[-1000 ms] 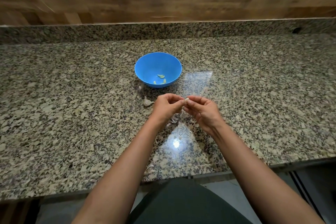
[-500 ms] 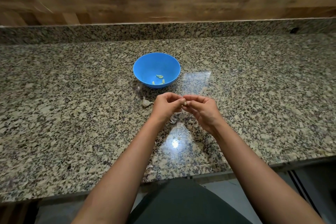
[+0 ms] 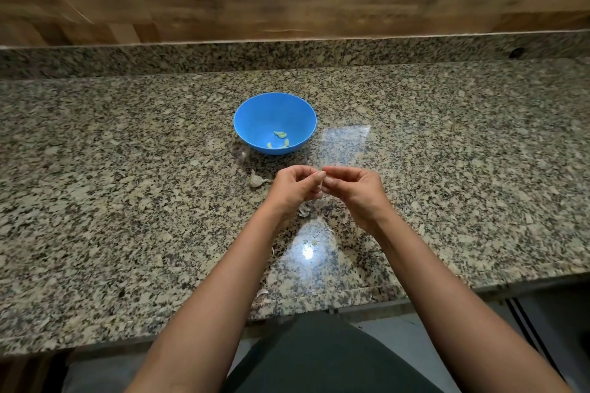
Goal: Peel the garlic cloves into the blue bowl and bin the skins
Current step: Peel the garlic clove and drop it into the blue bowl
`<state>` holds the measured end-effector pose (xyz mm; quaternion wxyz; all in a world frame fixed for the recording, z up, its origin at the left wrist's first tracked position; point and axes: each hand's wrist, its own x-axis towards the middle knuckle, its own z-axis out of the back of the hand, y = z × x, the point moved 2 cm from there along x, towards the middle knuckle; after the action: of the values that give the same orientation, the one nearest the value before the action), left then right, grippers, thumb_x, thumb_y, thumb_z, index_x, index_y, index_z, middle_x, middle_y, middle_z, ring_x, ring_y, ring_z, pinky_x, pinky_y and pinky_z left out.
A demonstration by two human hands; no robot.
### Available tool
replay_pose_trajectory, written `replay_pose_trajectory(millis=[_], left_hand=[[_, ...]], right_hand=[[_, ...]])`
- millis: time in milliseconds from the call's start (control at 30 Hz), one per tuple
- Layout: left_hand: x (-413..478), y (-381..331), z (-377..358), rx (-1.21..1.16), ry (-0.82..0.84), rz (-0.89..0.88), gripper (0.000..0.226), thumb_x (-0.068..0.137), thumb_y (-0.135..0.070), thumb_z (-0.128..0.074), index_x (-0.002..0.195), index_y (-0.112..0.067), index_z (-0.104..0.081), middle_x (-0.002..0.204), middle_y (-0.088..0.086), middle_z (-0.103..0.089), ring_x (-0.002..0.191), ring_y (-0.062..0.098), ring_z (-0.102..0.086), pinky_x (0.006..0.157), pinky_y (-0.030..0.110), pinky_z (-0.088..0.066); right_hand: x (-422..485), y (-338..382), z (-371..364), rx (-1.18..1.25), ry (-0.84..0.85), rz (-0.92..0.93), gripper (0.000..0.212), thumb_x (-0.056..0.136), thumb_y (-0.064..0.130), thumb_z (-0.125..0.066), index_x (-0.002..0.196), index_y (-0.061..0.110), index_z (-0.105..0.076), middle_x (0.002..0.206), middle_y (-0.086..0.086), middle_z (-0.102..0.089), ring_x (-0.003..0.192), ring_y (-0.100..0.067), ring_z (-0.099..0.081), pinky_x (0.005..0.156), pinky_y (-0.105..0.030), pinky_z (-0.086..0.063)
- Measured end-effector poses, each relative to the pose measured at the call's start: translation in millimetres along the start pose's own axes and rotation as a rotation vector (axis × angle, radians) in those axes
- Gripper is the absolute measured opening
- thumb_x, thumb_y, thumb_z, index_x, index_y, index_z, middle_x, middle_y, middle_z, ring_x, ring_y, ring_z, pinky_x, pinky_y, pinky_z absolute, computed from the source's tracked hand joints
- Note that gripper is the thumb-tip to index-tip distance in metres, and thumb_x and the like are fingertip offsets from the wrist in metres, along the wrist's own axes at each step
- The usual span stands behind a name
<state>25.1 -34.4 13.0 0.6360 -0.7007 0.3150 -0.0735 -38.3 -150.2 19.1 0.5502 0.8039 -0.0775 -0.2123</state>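
Head view: garlic clove [image 3: 321, 182], mostly hidden; likely light, firm, skin papery, slippery once bare. Left hand [image 3: 295, 187] and right hand [image 3: 355, 189] pinch its opposite ends.

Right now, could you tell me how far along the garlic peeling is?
Done: a few peeled cloves lie in the bowl. In hand: the left hand and right hand pinch a mostly hidden clove between them. Left: an unpeeled clove and skins lie on the counter; no bin shows.
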Motion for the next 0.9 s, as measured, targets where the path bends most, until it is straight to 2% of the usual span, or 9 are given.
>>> replay_pose_trajectory(millis=[233,367,467,567,633,767,800,867,900], left_hand=[[1.3,11.5,7.1,0.091,-0.031,0.018,0.006,0.088,-0.005,-0.062,0.084,-0.005,-0.057,0.078,0.009,-0.063,0.068,0.016,-0.061,0.075,0.030,-0.054],[5.7,14.7,18.4,0.411,-0.207,-0.042,0.015,0.082,-0.007,-0.069,0.079,-0.015,-0.057,0.080,0.008,-0.065,0.076,0.023,-0.065,0.075,0.039,-0.056],[8.0,13.5,20.8,0.626,-0.218,-0.114,0.009,0.084,-0.009,-0.068,0.088,-0.015,-0.064,0.089,0.005,-0.068,0.081,0.015,-0.063,0.078,0.029,-0.053],[8.0,15.8,25.6,0.754,-0.216,-0.166,0.013,0.088,-0.010,-0.063,0.099,-0.008,-0.070,0.103,0.005,-0.069,0.092,0.012,-0.061,0.088,0.023,-0.047],[5.6,16.8,29.6,0.835,-0.234,-0.201,0.017,0.091,-0.011,-0.060,0.104,-0.007,-0.069,0.107,0.006,-0.067,0.095,0.013,-0.059,0.085,0.018,-0.043],[-0.3,18.8,38.0,0.830,-0.240,-0.226,0.020,0.093,-0.011,-0.056,0.109,-0.010,-0.067,0.111,0.004,-0.065,0.100,0.012,-0.057,0.084,0.014,-0.040],[-2.0,19.5,40.3,0.816,-0.238,-0.231,0.020,0.093,-0.011,-0.055,0.109,-0.011,-0.067,0.111,0.003,-0.065,0.098,0.010,-0.056,0.082,0.010,-0.039],[-5.6,21.5,45.5,0.791,-0.236,-0.262,0.020,0.092,-0.010,-0.057,0.109,-0.010,-0.067,0.110,0.002,-0.065,0.095,0.007,-0.055,0.076,0.000,-0.038],[-7.5,22.5,48.3,0.786,-0.243,-0.279,0.020,0.091,-0.009,-0.058,0.109,-0.009,-0.067,0.110,0.003,-0.066,0.095,0.007,-0.056,0.077,0.000,-0.039]], right_hand=[[9.9,-4.9,2.8,0.081,-0.124,-0.116,0.013,0.081,-0.014,-0.058,0.088,-0.006,-0.064,0.083,-0.015,-0.066,0.074,-0.021,-0.065,0.068,-0.024,-0.058],[28.2,-7.5,9.6,-0.166,-0.206,-0.118,0.009,0.082,-0.010,-0.061,0.089,-0.005,-0.064,0.084,-0.013,-0.066,0.074,-0.021,-0.066,0.070,-0.025,-0.058],[45.5,-8.1,12.5,-0.421,-0.302,-0.098,0.008,0.083,0.000,-0.066,0.082,0.008,-0.065,0.084,-0.011,-0.070,0.076,-0.021,-0.069,0.070,-0.031,-0.058],[58.7,-7.6,9.6,-0.612,-0.334,-0.054,0.004,0.085,0.007,-0.066,0.087,0.010,-0.066,0.089,-0.008,-0.070,0.065,-0.009,-0.064,0.050,-0.015,-0.048],[62.2,-7.5,7.4,-0.691,-0.327,-0.015,0.012,0.088,0.008,-0.063,0.099,0.007,-0.068,0.096,-0.007,-0.070,0.068,-0.010,-0.063,0.048,-0.012,-0.045],[44.0,-15.0,5.5,-0.749,-0.275,0.085,0.029,0.093,0.019,-0.056,0.119,0.006,-0.060,0.105,-0.004,-0.066,0.067,-0.011,-0.060,0.057,-0.016,-0.052],[34.9,-18.7,4.9,-0.798,-0.247,0.127,0.035,0.094,0.026,-0.054,0.123,0.007,-0.057,0.106,-0.003,-0.064,0.073,-0.013,-0.061,0.065,-0.024,-0.057],[13.4,-28.0,1.4,-0.945,-0.146,0.185,0.053,0.092,0.044,-0.050,0.132,0.011,-0.049,0.120,-0.007,-0.059,0.105,-0.023,-0.059,0.090,-0.042,-0.052],[1.6,-34.4,-2.2,-1.013,-0.068,0.188,0.063,0.090,0.052,-0.048,0.138,0.012,-0.041,0.133,-0.007,-0.050,0.122,-0.023,-0.049,0.102,-0.044,-0.043]])
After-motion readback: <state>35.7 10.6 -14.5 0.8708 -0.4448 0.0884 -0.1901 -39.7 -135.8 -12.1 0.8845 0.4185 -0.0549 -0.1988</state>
